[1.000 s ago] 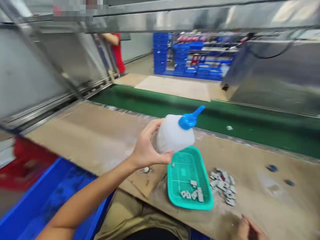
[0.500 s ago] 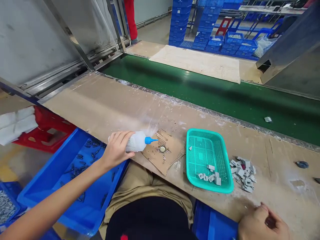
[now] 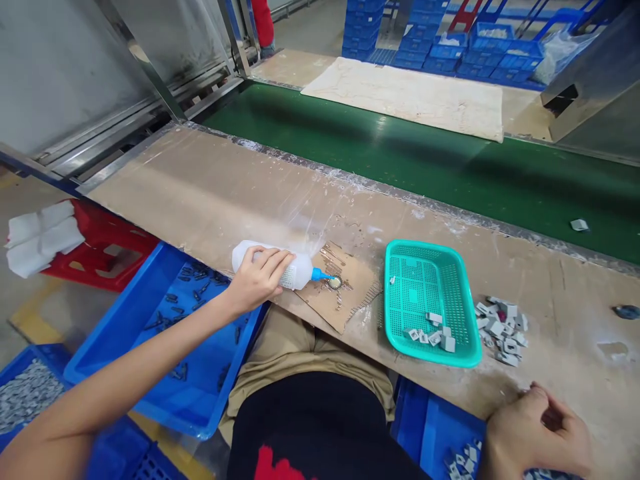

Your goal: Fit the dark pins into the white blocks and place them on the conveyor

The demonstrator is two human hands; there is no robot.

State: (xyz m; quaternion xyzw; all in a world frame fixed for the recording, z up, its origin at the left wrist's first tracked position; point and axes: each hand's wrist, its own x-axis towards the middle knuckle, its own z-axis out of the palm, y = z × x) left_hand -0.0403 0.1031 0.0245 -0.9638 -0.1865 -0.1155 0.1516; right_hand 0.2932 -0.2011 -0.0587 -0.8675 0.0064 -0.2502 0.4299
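Note:
My left hand (image 3: 263,278) is wrapped around a white squeeze bottle (image 3: 245,256), which lies nearly level with its blue nozzle (image 3: 324,275) pointing right. The nozzle's tip is at a small round bottle cap (image 3: 335,283), whose inside looks pale. Whether they touch I cannot tell. Under the cap lies a piece of stained cardboard (image 3: 345,321). At the lower right, my right hand (image 3: 540,430) rests by the bench edge with fingers curled together; what it holds, if anything, is hidden. A loose pile of small grey parts (image 3: 505,330) lies beyond it.
A turquoise basket (image 3: 473,333) with several grey parts stands right of the cardboard. A green conveyor belt (image 3: 400,150) runs behind the bench, carrying one grey piece (image 3: 579,225). Left below, a blue bin (image 3: 200,427) holds dark parts. A red stool (image 3: 113,263) stands beside it.
The bottle, in my left hand, has moved so that its nozzle goes from left of the cap to the cap itself. My right hand stays curled. The whole view has shifted a little.

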